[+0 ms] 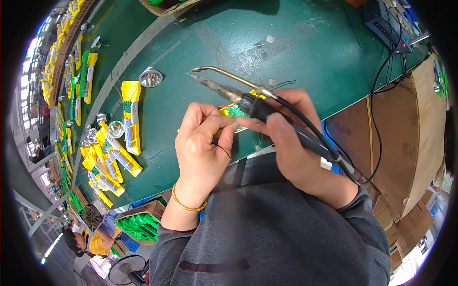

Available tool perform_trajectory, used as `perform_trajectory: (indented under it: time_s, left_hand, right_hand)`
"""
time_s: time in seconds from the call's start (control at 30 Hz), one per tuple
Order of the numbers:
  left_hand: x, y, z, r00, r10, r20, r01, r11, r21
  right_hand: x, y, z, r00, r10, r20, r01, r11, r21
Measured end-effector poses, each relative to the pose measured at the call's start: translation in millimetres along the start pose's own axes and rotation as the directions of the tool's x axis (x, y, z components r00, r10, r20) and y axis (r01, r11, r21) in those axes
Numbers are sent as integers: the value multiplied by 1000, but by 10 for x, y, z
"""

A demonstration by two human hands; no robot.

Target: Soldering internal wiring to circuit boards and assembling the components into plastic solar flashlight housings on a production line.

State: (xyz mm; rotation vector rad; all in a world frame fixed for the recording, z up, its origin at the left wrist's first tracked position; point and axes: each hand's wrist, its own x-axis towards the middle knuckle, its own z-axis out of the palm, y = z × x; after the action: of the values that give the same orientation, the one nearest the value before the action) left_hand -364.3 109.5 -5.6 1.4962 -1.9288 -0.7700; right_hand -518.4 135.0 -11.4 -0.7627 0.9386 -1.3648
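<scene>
A soldering iron [256, 107] with a black handle and a thin brass-coloured side tube is in my right hand [291, 148]. Its tip points up and left, above the table and apart from the work. Fingers of my left hand [198, 140] are closed on a yellow plastic housing [223, 112] with a small green circuit board [234, 111]. A dark wire [224, 150] curves below the left fingers. My right fingertips come close to the left thumb at the board; whether they touch is unclear. Both hands and the iron hide much of the housing.
Several yellow housings [132, 119] with wires and round reflectors [151, 77] lie at left on the green table [229, 52]. A blue powered box [386, 28] stands far right, its black cable [376, 119] hanging down beside cardboard [393, 143]. Another person [98, 240] sits lower left.
</scene>
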Motion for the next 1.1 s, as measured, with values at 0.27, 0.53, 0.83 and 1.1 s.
perform_trajectory:
  time_s: [0.27, 0.53, 0.83, 1.1]
  left_hand:
    - [-20, 146, -541, 969, 211, 130, -247, 870, 427]
    - [149, 71, -497, 918, 82, 388, -58, 996, -74]
    - [164, 92, -248, 958, 132, 253, -166, 979, 116]
    - [32, 114, -123, 995, 93, -24, -92, 995, 37]
  right_hand:
    - [47, 18, 29, 998, 58, -28, -58, 998, -3]
    - [92, 4, 38, 995, 85, -51, -79, 992, 97]
    - [-12, -396, -452, 991, -119, -55, 118, 992, -35]
    - [-91, -384, -594, 996, -20, -83, 12, 995, -98]
